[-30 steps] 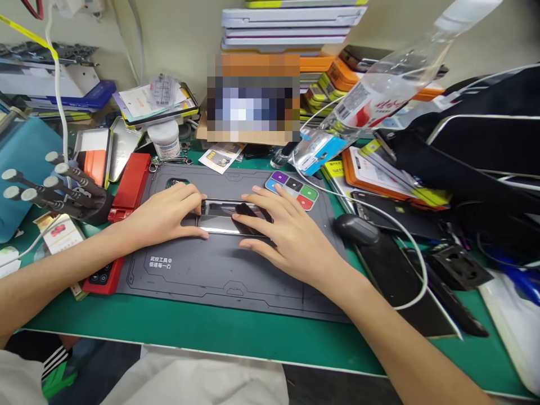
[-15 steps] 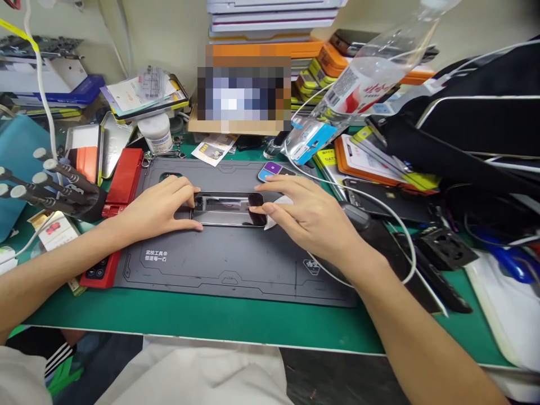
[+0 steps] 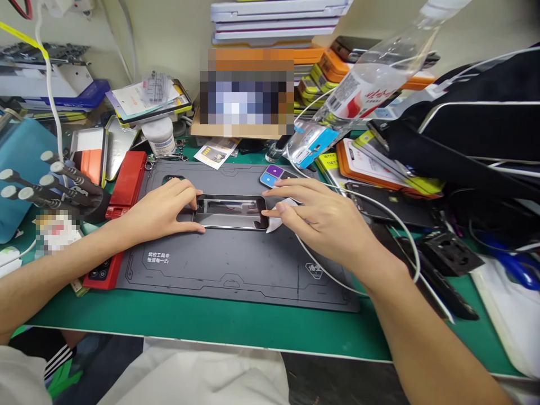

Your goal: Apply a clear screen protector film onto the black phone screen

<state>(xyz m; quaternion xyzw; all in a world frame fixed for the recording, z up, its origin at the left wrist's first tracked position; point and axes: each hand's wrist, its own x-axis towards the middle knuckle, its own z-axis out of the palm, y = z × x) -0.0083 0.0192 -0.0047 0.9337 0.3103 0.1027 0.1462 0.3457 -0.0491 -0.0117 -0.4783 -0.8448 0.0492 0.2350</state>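
Observation:
A smartphone (image 3: 232,212) with a dark, glossy screen lies sideways on the grey work mat (image 3: 236,270). My left hand (image 3: 171,208) grips its left end, thumb at the near corner and fingers at the far one. My right hand (image 3: 320,214) is over the right end with fingers stretched and apart. Its index fingertip is at the phone's right edge; whether it touches I cannot tell. Under those fingers lies a white piece (image 3: 276,221), partly hidden, perhaps tissue. Just beyond them sits a block of coloured squares (image 3: 273,173).
A red clamp-like bar (image 3: 130,177) edges the mat on the left, beside a holder of screwdrivers (image 3: 71,185). A white cable (image 3: 405,230) loops around my right wrist. Behind stand a white jar (image 3: 159,138), a tilted plastic bottle (image 3: 371,84) and stacked boxes (image 3: 274,28).
My right index finger has drawn back from the screen's right part to the phone's right edge. My left hand keeps its grip. The whole view has shifted slightly.

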